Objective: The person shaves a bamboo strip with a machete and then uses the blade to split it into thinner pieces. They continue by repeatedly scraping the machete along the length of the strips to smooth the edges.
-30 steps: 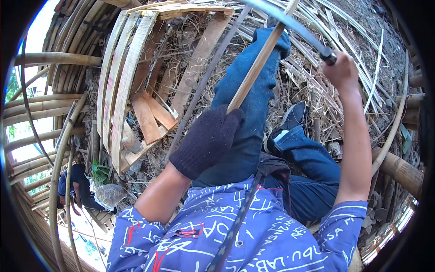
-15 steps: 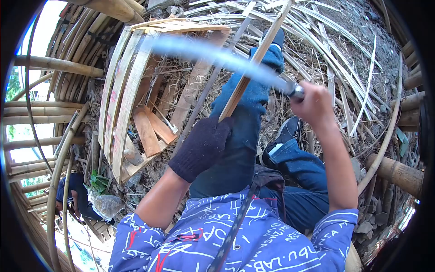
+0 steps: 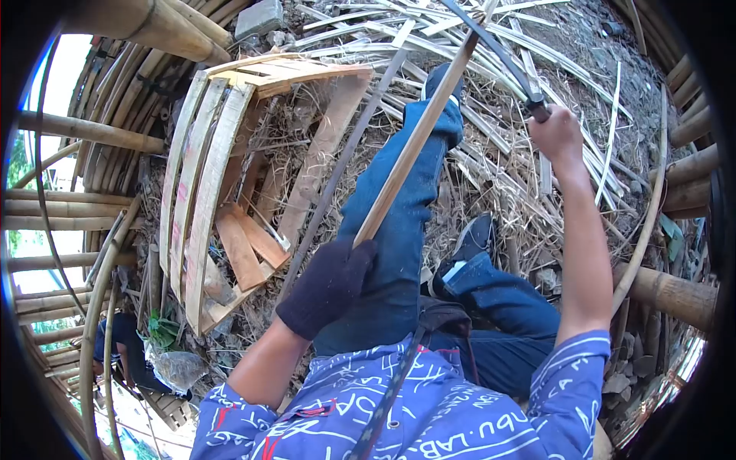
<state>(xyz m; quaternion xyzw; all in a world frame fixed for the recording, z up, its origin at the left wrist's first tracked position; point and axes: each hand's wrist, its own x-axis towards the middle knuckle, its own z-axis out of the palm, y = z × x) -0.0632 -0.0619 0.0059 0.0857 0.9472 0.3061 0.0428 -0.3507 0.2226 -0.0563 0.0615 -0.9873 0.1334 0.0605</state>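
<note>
My left hand (image 3: 328, 287), in a dark knit glove, is closed round the near end of a long bamboo strip (image 3: 410, 153). The strip slants up and away over my outstretched leg in blue jeans (image 3: 391, 215). Bare, my right hand (image 3: 556, 136) grips the dark handle of a machete (image 3: 502, 57) out to the right. Its blade points forward and to the left, crossing the strip near its far end in this view.
A slatted wooden crate (image 3: 198, 222) lies to the left with loose wood pieces inside. Split bamboo strips (image 3: 613, 138) and shavings cover the ground ahead. Thick bamboo poles (image 3: 675, 295) stand at both sides. Another person (image 3: 123, 345) bends at lower left, near a plastic bag (image 3: 178, 370).
The machete, blurred and sweeping across to the left before, now shows sharply farther forward and right. My right hand has moved up and outward; my left hand still holds the strip.
</note>
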